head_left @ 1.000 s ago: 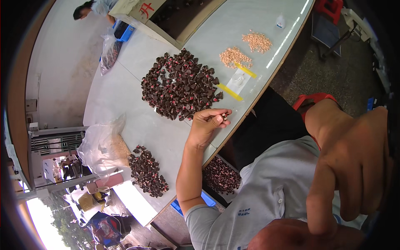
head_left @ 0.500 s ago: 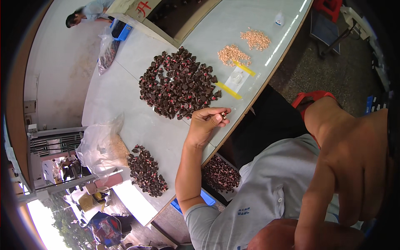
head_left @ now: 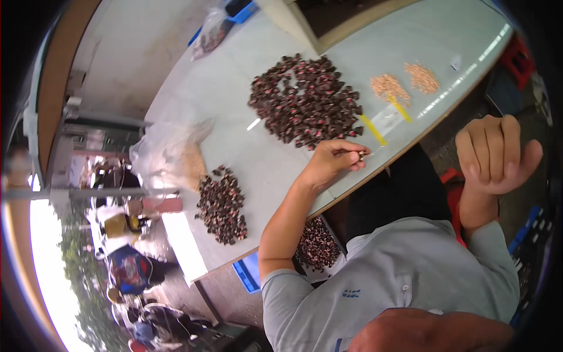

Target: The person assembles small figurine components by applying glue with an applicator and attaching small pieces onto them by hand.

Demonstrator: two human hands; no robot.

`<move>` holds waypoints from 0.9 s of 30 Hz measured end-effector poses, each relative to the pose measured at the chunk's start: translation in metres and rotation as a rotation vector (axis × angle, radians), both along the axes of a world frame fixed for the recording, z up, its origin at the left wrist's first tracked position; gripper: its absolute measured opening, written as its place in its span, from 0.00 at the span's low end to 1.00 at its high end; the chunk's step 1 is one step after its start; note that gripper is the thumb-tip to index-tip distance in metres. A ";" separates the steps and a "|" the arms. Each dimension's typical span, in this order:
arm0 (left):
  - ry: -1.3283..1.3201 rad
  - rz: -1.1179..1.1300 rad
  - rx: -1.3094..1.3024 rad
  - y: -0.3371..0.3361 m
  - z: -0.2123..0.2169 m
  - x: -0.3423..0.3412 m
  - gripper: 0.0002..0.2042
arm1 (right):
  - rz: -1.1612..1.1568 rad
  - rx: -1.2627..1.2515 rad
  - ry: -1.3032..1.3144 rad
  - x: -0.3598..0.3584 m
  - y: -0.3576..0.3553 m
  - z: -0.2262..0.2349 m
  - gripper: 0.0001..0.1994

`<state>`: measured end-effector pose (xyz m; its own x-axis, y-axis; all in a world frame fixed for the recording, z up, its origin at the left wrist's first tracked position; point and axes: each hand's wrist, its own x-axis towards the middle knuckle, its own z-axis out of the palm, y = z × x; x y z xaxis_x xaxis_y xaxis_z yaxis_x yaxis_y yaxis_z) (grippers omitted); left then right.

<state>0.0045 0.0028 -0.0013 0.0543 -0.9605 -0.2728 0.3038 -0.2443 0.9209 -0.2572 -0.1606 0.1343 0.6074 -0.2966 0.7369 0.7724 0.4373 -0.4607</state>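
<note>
L hand (head_left: 335, 162) has a small dark pc (head_left: 362, 156) pinched btwn thumb & fingers, by the table (head_left: 234, 132) edge. Tiny thing, so a fingertip grip makes sense imo. R hand (head_left: 491, 154) is up off the table, fingers curled, can't tell if anything's in it. Big dark pile (head_left: 305, 102) sits nr L hand, prob for easy reach; pale piles (head_left: 389, 88) apart, prob to avoid mixing.
</note>
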 end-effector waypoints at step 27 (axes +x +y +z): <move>-1.332 0.567 0.031 0.114 0.044 0.069 0.13 | -1.419 -0.865 0.485 0.063 -0.034 -0.165 0.05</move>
<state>0.0738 0.1168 0.0430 0.6435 -0.7186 0.2637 -0.6977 -0.4090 0.5882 -0.1945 -0.1949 -0.0308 0.4406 -0.4022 0.8026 0.0369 -0.8851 -0.4639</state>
